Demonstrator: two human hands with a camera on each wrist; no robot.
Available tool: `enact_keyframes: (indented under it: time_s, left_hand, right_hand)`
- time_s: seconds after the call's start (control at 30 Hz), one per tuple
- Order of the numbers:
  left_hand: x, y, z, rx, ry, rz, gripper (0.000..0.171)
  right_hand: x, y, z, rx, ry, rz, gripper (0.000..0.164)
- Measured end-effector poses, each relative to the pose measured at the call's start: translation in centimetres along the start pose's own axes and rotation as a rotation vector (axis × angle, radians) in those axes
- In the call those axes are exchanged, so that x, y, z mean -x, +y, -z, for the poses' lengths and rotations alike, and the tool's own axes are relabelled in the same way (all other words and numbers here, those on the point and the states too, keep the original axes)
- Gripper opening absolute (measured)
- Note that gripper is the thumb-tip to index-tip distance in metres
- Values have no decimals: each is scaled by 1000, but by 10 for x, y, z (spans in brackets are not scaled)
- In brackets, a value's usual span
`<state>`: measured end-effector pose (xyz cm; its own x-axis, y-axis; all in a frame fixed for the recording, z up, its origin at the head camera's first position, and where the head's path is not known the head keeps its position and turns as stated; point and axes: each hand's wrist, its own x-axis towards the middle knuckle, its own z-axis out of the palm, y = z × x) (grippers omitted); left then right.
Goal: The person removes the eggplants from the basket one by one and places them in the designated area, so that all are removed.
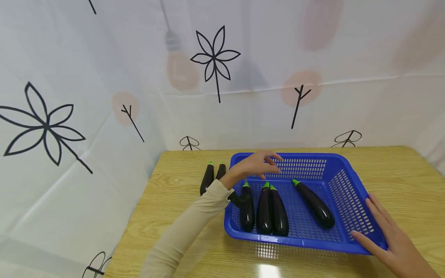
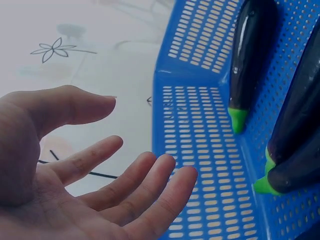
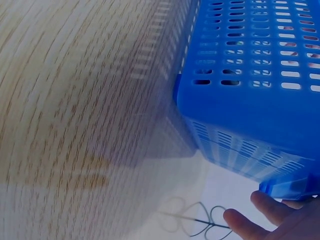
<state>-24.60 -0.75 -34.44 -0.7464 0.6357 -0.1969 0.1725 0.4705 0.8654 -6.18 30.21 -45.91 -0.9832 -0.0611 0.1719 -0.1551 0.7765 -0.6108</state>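
My left hand (image 1: 259,164) is over the back left part of a blue basket (image 1: 295,243), its fingers spread and slightly bent with nothing between them. In the left wrist view, the palm and fingers show bare beside the basket's slotted wall. Several dark eggplants lie in the basket: one eggplant (image 1: 247,210) by the left side, a pair side by side (image 1: 265,212), and one slanting eggplant (image 1: 316,204) at the right. My right hand (image 1: 394,235) rests at the basket's front right corner, fingers extended along the right rim and thumb over the front one.
Two more eggplants (image 1: 207,178) lie on the wooden table (image 1: 174,185) left of the basket, partly hidden by the left forearm. A white patterned cloth (image 1: 250,116) hangs behind the table and along its left side.
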Motion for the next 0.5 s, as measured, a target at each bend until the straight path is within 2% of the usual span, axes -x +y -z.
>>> enact_keyframes:
  time_s: [0.17, 0.5]
  left_hand:
    - [-6, -1, -7, 34, -22, 12, 42]
    - [-19, -2, -24, 41, -53, 50, 41]
  right_hand:
    - [0, 0, 0, 1, -5, -3, 90]
    - [-1, -1, 1, 4, -18, -31, 90]
